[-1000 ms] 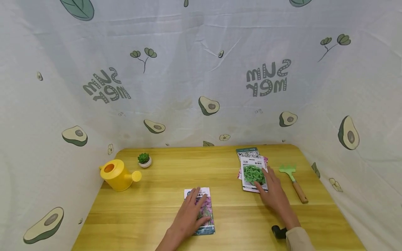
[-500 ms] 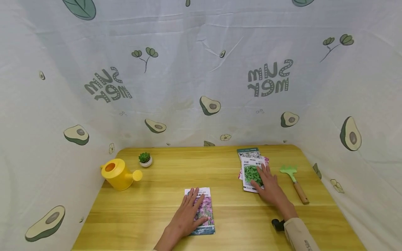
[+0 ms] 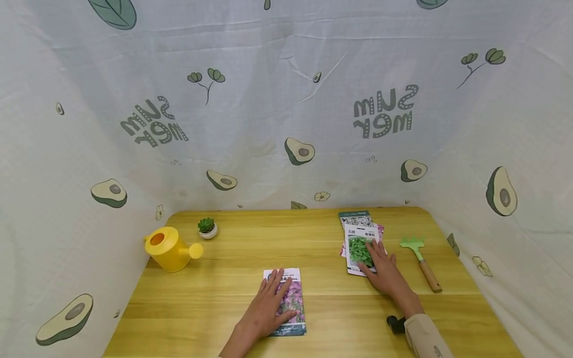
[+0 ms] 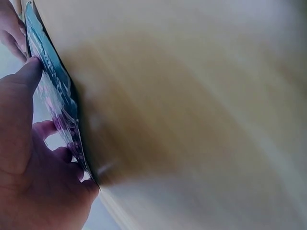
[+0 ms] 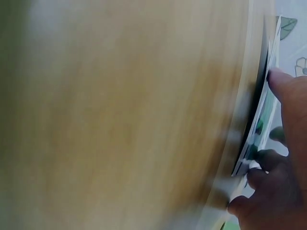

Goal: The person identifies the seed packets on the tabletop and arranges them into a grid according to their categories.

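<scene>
My left hand [image 3: 265, 311] lies with fingers spread over a seed packet [image 3: 294, 302] printed with pink-purple flowers, near the front middle of the table. In the left wrist view the thumb and fingertips touch this packet's [image 4: 57, 91] face. On the right, my right hand [image 3: 386, 272] rests its spread fingers on a white seed packet [image 3: 358, 250] with a green-leaf picture. That packet lies on top of a pink-edged one [image 3: 381, 229] and a dark green-topped one [image 3: 353, 215], both largely covered. The right wrist view shows the thumb and fingertips along the white packet's [image 5: 264, 110] surface.
A yellow watering can [image 3: 166, 248] stands at the left edge of the wooden table [image 3: 241, 238]. Beside it is a small potted succulent [image 3: 207, 227]. A green hand rake [image 3: 421, 263] with a wooden handle lies right of the packets. Printed cloth [image 3: 250, 124] encloses the table.
My right hand has shifted slightly left across the leaf packet, whose near end sits a little closer to me. My left hand stays almost still on the flower packet.
</scene>
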### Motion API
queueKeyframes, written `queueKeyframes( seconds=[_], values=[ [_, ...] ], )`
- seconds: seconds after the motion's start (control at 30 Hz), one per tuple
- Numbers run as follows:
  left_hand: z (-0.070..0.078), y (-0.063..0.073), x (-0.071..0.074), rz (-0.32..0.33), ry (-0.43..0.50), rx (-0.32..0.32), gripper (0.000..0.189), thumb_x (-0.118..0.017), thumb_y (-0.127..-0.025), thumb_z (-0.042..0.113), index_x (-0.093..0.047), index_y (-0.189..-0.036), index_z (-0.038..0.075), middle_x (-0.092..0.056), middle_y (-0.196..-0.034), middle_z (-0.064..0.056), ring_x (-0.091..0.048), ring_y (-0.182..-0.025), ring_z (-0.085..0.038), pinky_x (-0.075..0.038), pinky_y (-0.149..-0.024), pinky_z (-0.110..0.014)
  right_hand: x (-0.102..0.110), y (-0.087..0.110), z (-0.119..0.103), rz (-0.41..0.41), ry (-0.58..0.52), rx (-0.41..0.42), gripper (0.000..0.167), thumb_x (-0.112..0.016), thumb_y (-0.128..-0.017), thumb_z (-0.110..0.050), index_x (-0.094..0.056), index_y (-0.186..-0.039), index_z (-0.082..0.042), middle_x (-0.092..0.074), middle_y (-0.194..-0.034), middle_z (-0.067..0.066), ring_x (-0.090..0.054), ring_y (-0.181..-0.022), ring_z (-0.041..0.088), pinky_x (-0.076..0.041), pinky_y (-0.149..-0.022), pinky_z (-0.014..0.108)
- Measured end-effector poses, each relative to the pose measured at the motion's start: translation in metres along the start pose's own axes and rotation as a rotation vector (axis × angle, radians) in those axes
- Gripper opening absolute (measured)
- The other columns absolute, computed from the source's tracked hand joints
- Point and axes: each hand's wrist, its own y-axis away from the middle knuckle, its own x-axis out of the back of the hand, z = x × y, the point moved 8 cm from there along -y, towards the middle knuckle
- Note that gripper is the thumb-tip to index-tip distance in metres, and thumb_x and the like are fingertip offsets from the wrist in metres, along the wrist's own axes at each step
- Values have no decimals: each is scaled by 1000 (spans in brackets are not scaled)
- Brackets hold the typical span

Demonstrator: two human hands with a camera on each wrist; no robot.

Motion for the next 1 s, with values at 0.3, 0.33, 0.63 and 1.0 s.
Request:
queueKeyframes(
  seconds=[0.3,0.33,0.63,1.0],
  values=[
    [-5,1,-6,51,32,-35,85,-54,-105,68,-34,-171,16,-22,-179,-17,-20,-165,-37,-23,-130,-61,-1,2,-3,-6,3,-1,81,-65,-109,-39,-32,-164,10,-18,-172,38,-13,-159,59,-8,-118,86],
    [-6,1,-7,60,25,-38,85,-53,-105,68,-35,-171,17,-22,-179,-16,-20,-165,-37,-24,-130,-61,-1,2,-4,-5,4,1,81,-65,-109,-39,-32,-164,10,-18,-172,38,-13,-159,59,-7,-118,86],
    [-5,1,-6,41,29,-27,86,-54,-105,68,-35,-171,16,-22,-179,-17,-20,-165,-38,-24,-130,-63,-2,8,-12,6,32,27,79,-68,-107,-37,-36,-162,10,-21,-171,38,-16,-158,60,-8,-117,88],
    [1,3,0,35,22,-42,84,-59,-106,61,-36,-169,11,-23,-177,-22,-22,-164,-41,-22,-130,-63,-5,17,-21,14,78,63,78,-71,-105,-35,-40,-162,8,-25,-171,35,-21,-158,58,-10,-116,89]
  ],
)
